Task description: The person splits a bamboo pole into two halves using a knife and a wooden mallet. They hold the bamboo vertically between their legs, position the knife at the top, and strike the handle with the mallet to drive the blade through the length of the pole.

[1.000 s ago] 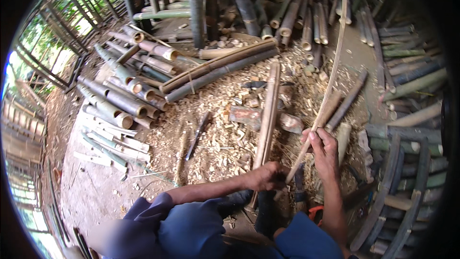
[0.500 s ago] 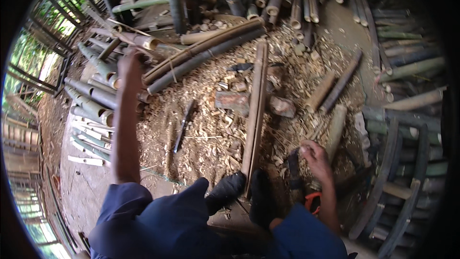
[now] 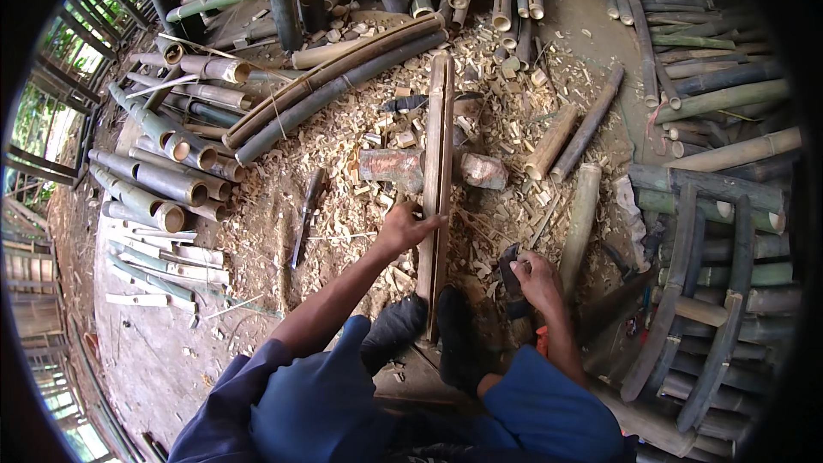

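Steadying the long bamboo piece (image 3: 433,176) appears to be the step in hand, and it is best done with the pressure spread along its length. The piece is laid near the middle of the chip-covered floor (image 3: 171,356), well in from the left edge where bare earth begins; it is propped across a reddish block (image 3: 387,169), and its near end is set between two black-shod feet (image 3: 396,332). By these feet the near end can be pinched so that rolling is prevented, while the far end is left free.

The left grip (image 3: 405,230) is laid against the left side of the piece, with a digit stretched over its upper face; whether it is closed firmly around the bamboo cannot be told. The split edges should be treated as sharp, so the skin is better lifted than slid along them. The right grip (image 3: 537,279) is curled at a dark tool (image 3: 515,291) right of the feet; contact is suggested, but whether it is clamped on the tool cannot be told. A firm hold should be settled before any lift, and the left digits should be cleared from its path. The knife (image 3: 306,219) on the floor's left side is best left well apart from both arms
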A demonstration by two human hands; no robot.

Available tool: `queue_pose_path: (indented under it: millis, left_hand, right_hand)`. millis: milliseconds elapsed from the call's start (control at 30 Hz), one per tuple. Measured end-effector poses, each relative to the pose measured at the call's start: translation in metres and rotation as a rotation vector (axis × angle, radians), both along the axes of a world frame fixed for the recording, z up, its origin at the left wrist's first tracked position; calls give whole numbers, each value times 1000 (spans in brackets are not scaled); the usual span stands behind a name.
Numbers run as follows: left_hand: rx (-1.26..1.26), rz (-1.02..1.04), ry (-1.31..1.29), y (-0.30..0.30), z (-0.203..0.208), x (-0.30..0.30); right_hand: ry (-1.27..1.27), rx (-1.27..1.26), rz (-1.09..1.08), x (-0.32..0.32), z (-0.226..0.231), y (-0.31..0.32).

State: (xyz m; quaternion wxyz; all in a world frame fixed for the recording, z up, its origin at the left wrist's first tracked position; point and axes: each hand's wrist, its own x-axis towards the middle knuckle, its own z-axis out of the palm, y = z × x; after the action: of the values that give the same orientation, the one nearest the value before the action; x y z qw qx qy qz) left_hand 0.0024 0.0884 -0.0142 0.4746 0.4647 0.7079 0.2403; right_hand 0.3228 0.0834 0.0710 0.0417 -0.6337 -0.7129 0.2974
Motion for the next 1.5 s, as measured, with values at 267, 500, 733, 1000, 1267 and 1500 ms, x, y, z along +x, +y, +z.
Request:
queue_pose_path:
  millis: [267, 500, 733, 1000, 1267, 1500]
  left_hand:
    - [-130, -382, -65, -21, 19, 11]
    - [-95, -136, -47, -37, 33, 15]
    - [-69, -118, 94, -31, 20, 26]
    - [151, 371, 460, -30, 6, -138]
    - [-13, 277, 635, -58, -27, -205]
    - [306, 691, -434, 47, 51, -169]
  right_hand:
    - [-115, -109, 1, 32, -13, -22]
    - [-234, -185, -49, 47, -29, -35]
    - [-177, -180, -57, 44, -31, -39]
    - [-88, 187, -416, 97, -51, 3]
    - [-192, 203, -439, 95, -53, 43]
    - [-177, 164, -604, 231, -144, 29]
